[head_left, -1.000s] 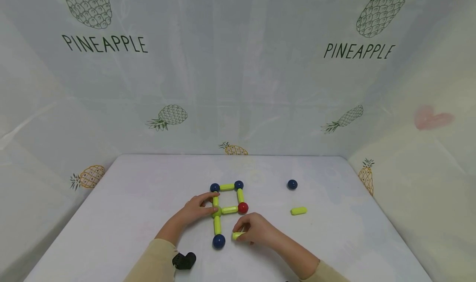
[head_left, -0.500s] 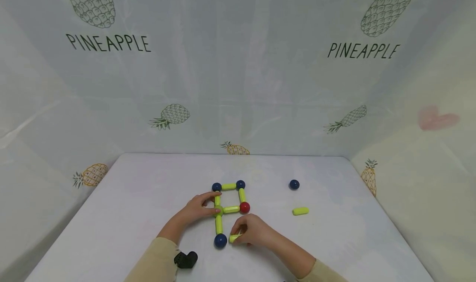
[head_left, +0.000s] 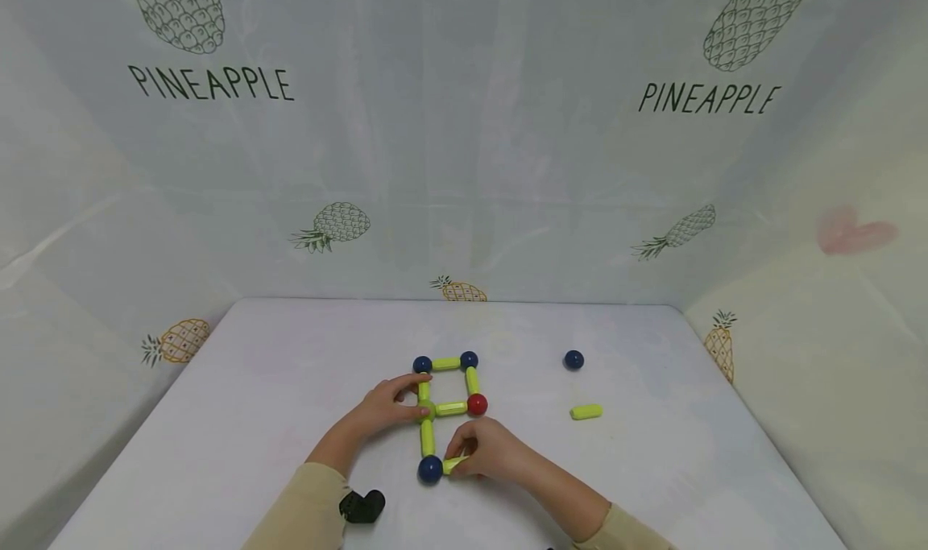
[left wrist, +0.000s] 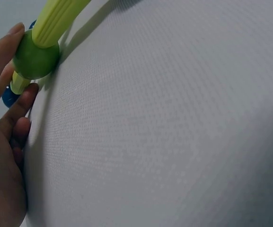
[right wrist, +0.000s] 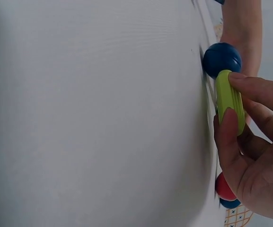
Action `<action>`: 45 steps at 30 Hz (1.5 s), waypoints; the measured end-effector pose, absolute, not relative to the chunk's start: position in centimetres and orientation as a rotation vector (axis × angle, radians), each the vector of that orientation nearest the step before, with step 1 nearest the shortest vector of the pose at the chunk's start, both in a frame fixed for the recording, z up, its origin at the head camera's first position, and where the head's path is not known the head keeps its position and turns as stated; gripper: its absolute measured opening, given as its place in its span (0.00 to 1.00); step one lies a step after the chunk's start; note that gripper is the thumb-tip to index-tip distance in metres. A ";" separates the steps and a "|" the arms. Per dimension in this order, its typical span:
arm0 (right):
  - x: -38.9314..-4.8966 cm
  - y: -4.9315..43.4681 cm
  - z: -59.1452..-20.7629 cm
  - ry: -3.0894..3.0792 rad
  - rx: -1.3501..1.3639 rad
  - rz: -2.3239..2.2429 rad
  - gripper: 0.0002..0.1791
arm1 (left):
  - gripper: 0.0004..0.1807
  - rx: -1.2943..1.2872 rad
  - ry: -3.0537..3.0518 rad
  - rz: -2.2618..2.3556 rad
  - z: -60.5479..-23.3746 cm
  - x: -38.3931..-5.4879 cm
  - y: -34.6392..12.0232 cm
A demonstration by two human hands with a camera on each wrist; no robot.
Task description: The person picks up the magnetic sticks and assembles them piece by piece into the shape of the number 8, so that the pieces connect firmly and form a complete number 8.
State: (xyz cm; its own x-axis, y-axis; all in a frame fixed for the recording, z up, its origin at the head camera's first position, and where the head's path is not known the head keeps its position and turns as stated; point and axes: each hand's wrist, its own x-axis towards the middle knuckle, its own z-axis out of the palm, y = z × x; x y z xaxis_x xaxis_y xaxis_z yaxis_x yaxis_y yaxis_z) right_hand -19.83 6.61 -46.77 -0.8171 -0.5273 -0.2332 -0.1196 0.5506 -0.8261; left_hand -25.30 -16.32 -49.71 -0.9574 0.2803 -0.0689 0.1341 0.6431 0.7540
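Observation:
On the table lies a ball-and-stick frame: a square of yellow-green magnetic sticks [head_left: 452, 408] with two blue balls at the back, a red ball [head_left: 477, 405] and a green ball [left wrist: 36, 59]. From the green ball another stick [head_left: 427, 439] runs toward me to a larger-looking blue ball [head_left: 430, 469]. My left hand [head_left: 387, 405] grips the frame's left side, thumb at the green ball, a finger over the stick behind it. My right hand [head_left: 489, 449] pinches a loose yellow-green stick [right wrist: 229, 99] between thumb and fingers, its end right at the front blue ball.
Off to the right are a separate blue ball [head_left: 573, 360] and one more yellow-green stick [head_left: 586, 411]. A black heart-shaped piece [head_left: 362, 506] is beside my left sleeve. Pineapple-print cloth [head_left: 464, 171] hangs behind the white table.
My right hand has moved left and slightly toward me, bringing its stick up to the front blue ball. My left hand keeps its place on the frame.

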 end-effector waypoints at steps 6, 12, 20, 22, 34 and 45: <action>-19.8 6.5 -46.6 2.323 -0.530 -1.185 0.09 | 0.35 0.353 2.703 1.174 -49.6 -25.1 -16.3; -19.7 6.6 -46.5 2.315 -0.540 -1.196 0.09 | 0.36 0.344 2.713 1.159 -49.6 -25.0 -16.3; -20.0 6.9 -46.6 2.311 -0.549 -1.181 0.08 | 0.36 0.336 2.715 1.156 -49.7 -25.0 -16.2; -20.0 7.1 -46.6 2.320 -0.556 -1.179 0.08 | 0.36 0.339 2.718 1.150 -49.6 -25.0 -16.3; -20.8 9.5 -45.4 2.424 -0.531 -1.203 0.09 | 0.37 0.336 2.703 1.148 -49.4 -25.0 -16.2; -22.3 12.7 -44.9 2.549 -0.534 -1.211 0.11 | 0.37 0.352 2.706 1.145 -49.6 -25.1 -16.2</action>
